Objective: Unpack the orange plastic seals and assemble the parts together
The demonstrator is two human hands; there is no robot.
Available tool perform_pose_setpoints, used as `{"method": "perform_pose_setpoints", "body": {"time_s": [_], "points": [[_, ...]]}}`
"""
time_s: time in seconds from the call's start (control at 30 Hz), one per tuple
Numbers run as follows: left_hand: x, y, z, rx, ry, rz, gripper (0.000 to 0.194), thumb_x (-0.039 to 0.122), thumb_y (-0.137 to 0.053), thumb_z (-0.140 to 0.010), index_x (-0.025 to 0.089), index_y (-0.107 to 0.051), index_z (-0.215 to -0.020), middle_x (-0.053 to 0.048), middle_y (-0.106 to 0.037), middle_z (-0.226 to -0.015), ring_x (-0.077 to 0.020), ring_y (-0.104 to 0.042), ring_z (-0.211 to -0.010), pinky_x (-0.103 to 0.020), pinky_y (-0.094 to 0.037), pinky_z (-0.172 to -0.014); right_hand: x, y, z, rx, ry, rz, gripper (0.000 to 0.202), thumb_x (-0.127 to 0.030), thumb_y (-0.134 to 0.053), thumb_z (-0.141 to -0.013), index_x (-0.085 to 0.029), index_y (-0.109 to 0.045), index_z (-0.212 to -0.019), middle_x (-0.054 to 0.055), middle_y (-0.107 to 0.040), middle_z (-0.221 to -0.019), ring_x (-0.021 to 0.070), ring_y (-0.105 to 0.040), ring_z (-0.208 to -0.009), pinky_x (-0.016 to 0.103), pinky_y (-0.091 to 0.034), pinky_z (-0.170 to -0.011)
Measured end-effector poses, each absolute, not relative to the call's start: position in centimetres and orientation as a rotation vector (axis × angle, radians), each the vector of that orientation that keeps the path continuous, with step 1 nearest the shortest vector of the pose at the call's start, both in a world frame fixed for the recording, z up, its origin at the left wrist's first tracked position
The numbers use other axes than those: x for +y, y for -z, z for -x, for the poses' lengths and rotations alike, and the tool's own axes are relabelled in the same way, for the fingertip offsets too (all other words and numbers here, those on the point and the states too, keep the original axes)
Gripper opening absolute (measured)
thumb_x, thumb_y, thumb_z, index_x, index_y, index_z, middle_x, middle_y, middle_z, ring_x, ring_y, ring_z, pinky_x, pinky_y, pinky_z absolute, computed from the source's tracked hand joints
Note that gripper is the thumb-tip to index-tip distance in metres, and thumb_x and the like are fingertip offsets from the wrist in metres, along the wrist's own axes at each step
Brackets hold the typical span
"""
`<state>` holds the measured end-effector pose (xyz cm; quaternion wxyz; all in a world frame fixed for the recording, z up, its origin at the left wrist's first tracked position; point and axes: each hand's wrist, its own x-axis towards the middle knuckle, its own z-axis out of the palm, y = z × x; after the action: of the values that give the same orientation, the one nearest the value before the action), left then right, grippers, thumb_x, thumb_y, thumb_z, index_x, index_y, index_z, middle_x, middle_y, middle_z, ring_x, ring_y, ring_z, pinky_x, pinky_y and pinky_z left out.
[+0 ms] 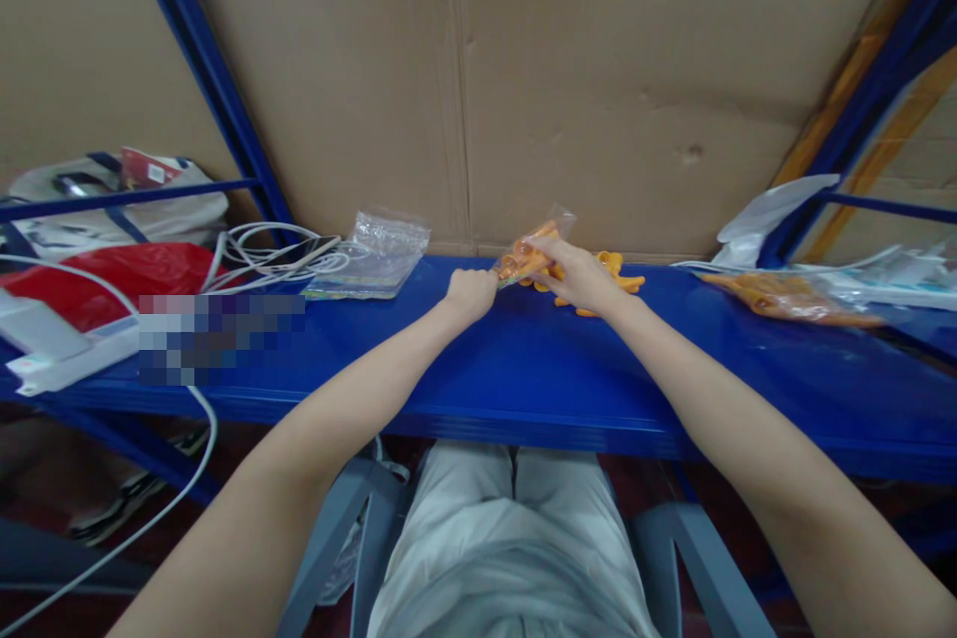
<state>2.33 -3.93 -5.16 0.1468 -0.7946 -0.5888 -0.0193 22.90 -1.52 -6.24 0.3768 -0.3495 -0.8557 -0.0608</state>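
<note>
Between my two hands is a clear plastic bag (515,264) with orange pieces inside. My left hand (474,295) is closed in a fist on the bag's lower left end. At the bag's upper right part, my right hand (579,274) has its fingers bent over the plastic and the orange pieces. Loose orange plastic pieces (628,283) lie in a small heap on the blue table (523,369), behind and beside my right hand. Their exact kind is too small to make out.
A stack of clear plastic bags (378,264) lies to the left, near coiled white cables (276,254). Farther left are a red bag (142,274) and a white power strip (82,359). On the right rests a filled bag of orange pieces (793,297). Cardboard (553,70) walls the back.
</note>
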Motion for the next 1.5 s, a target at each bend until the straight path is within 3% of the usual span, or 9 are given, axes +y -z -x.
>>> {"method": "perform_pose_setpoints", "body": {"time_s": [0.13, 0.27, 0.43, 0.63, 0.87, 0.93, 1.1, 1.27, 1.5], "points": [[-3.8, 5.1, -2.3, -1.704, 0.091, 2.290, 0.041, 0.014, -0.036, -0.102, 0.010, -0.065, -0.132, -0.023, -0.075, -0.117, -0.0295, -0.073, -0.112, -0.036, -0.052, -0.093, -1.9, 6.0, -22.5, -2.203, 0.215, 0.997, 0.026, -0.025, -0.062, -0.094, -0.028, -0.077, -0.115, 0.006, -0.075, -0.124, 0.0279, -0.069, -0.119, 0.045, -0.054, -0.104], [-3.7, 5.0, -2.4, -1.708, 0.199, 2.277, 0.042, 0.021, -0.037, -0.104, 0.015, -0.062, -0.138, -0.020, -0.075, -0.118, -0.0320, -0.073, -0.111, -0.039, -0.053, -0.091, -2.0, 5.7, -22.9, -2.105, 0.309, 1.125, 0.022, -0.025, -0.061, -0.096, -0.027, -0.080, -0.106, 0.005, -0.078, -0.116, 0.0277, -0.072, -0.112, 0.042, -0.057, -0.096], [-3.4, 5.0, -2.1, -1.744, 0.237, 2.281, 0.050, 0.049, -0.044, -0.104, 0.014, -0.070, -0.126, -0.021, -0.074, -0.119, -0.0353, -0.071, -0.114, -0.040, -0.054, -0.092, -2.0, 5.4, -23.5, -2.000, 0.399, 1.273, 0.022, -0.027, -0.060, -0.096, -0.027, -0.082, -0.099, 0.006, -0.080, -0.108, 0.0271, -0.074, -0.103, 0.038, -0.058, -0.087], [-2.2, 5.5, -1.0, -1.884, 0.372, 2.296, 0.039, 0.031, -0.045, -0.103, 0.018, -0.074, -0.125, -0.017, -0.075, -0.120, -0.0329, -0.071, -0.116, -0.041, -0.055, -0.097, -1.8, 5.5, -23.9, -1.883, 0.354, 1.206, 0.018, -0.029, -0.064, -0.092, -0.024, -0.081, -0.091, 0.008, -0.080, -0.102, 0.0265, -0.075, -0.096, 0.038, -0.057, -0.083], [-0.3, 6.5, -1.0, -1.972, 1.304, 2.541, 0.054, 0.017, -0.039, -0.103, 0.021, -0.047, -0.156, -0.010, -0.077, -0.119, -0.0113, -0.072, -0.060, -0.025, -0.060, -0.068, -1.7, 4.5, -22.7, -1.458, -0.550, 0.967, 0.033, -0.050, -0.074, -0.084, -0.020, -0.067, -0.072, 0.002, -0.065, -0.056, 0.0199, -0.069, -0.056, 0.031, -0.057, -0.056], [-0.2, 6.8, -1.3, -1.922, 1.450, 2.590, 0.056, 0.017, -0.040, -0.103, 0.022, -0.041, -0.159, -0.011, -0.074, -0.127, -0.0105, -0.073, -0.065, -0.023, -0.060, -0.069, -1.5, 4.3, -22.6, -1.330, -0.746, 0.884, 0.030, -0.047, -0.079, -0.080, -0.021, -0.064, -0.073, 0.001, -0.067, -0.059, 0.0189, -0.071, -0.059, 0.030, -0.060, -0.059], [-0.4, 7.1, -1.8, -1.679, 1.596, 2.781, 0.058, 0.020, -0.045, -0.103, 0.027, -0.038, -0.160, -0.010, -0.058, -0.151, -0.0187, -0.072, -0.111, -0.020, -0.059, -0.075, -0.2, 4.5, -23.6, -1.257, -0.834, 0.760, 0.025, -0.034, -0.078, -0.080, -0.024, -0.056, -0.077, 0.004, -0.077, -0.084, 0.0221, -0.077, -0.094, 0.038, -0.063, -0.090], [-0.2, 7.5, -1.5, -1.828, 1.632, 2.868, 0.069, 0.033, -0.057, -0.101, 0.026, -0.028, -0.163, -0.015, -0.066, -0.140, -0.0144, -0.076, -0.078, -0.020, -0.056, -0.062, 0.5, 4.9, -24.0, -1.333, -0.836, 0.766, 0.025, -0.036, -0.072, -0.085, -0.025, -0.051, -0.079, 0.003, -0.078, -0.093, 0.0222, -0.075, -0.105, 0.040, -0.061, -0.096], [-0.2, 7.5, -1.5, -2.039, 1.832, 2.873, 0.049, 0.044, -0.046, -0.106, 0.017, -0.057, -0.146, -0.017, -0.078, -0.115, -0.0134, -0.075, -0.066, -0.018, -0.054, -0.057, -1.2, 4.5, -22.9, -1.354, -0.981, 0.775, 0.023, -0.032, -0.071, -0.087, -0.024, -0.050, -0.081, 0.002, -0.076, -0.091, 0.0215, -0.076, -0.100, 0.039, -0.062, -0.092]]}}
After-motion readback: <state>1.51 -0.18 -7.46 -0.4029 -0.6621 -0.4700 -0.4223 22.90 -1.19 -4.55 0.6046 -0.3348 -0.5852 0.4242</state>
